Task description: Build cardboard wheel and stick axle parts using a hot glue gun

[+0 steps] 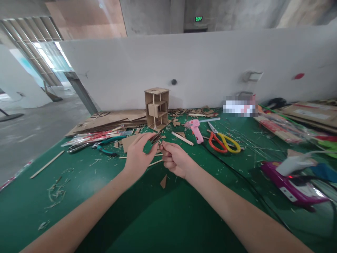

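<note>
Over the middle of the table, both hands meet in front of a small cardboard shelf tower (pixel 157 109) with thin light posts. My left hand (pixel 138 153) is curled, with thumb and fingers closed round a small dark brown piece (pixel 155 138) whose kind is unclear. Against that piece, my right hand (pixel 175 158) pinches something thin and pale, too small to name. Its other fingers are folded in. Beneath the hands lie wooden sticks (pixel 156 162) and cardboard scraps. A triangular cardboard scrap (pixel 163 181) rests just nearer to me.
Pliers (pixel 106 150) lie left of the hands, beside flat cardboard sheets (pixel 113 120). On the right are a pink glue gun (pixel 196 131), orange-and-yellow scissors (pixel 223 140) and a purple power strip (pixel 295 188). A black cord (pixel 237 172) crosses the green table. A white wall (pixel 118 73) stands behind.
</note>
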`<state>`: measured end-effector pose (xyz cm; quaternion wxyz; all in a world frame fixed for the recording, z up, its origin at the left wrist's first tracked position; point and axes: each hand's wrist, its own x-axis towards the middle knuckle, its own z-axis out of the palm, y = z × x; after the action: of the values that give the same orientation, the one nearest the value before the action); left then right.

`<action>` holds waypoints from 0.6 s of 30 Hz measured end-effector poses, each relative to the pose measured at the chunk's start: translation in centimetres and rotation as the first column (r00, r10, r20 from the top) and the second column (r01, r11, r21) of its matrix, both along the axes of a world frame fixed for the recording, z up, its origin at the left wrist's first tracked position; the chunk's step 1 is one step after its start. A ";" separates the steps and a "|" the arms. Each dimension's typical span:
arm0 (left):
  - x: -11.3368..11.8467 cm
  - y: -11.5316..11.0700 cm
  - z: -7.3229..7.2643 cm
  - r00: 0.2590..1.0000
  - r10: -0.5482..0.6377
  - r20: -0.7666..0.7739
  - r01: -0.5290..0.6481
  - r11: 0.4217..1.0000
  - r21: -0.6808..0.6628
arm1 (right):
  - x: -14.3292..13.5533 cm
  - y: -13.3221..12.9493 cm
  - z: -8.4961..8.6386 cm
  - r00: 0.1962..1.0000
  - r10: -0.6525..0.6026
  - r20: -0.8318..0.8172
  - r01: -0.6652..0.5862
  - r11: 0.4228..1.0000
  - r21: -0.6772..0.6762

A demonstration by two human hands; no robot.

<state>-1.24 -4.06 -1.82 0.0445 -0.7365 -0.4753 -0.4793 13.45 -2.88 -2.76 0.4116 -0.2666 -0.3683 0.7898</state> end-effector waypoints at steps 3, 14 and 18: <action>-0.1 0.0 0.1 0.999 0.035 0.000 -0.035 0.999 0.012 | -0.2 -0.1 0.1 0.975 -0.120 0.187 0.076 0.971 0.228; 0.3 0.6 -1.4 0.992 0.051 0.115 -0.027 0.979 -0.204 | -0.1 -0.3 -0.8 0.394 -0.768 0.504 -0.202 0.463 0.863; 0.0 0.5 -1.2 0.996 0.002 0.094 0.015 0.984 -0.176 | -0.3 -0.2 -0.3 0.627 -0.623 0.468 0.014 0.609 0.793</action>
<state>-1.28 -3.55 -3.04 -0.0450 -0.7157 -0.5150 -0.4696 13.19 -3.08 -3.07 0.4526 -0.4291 -0.7173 0.3106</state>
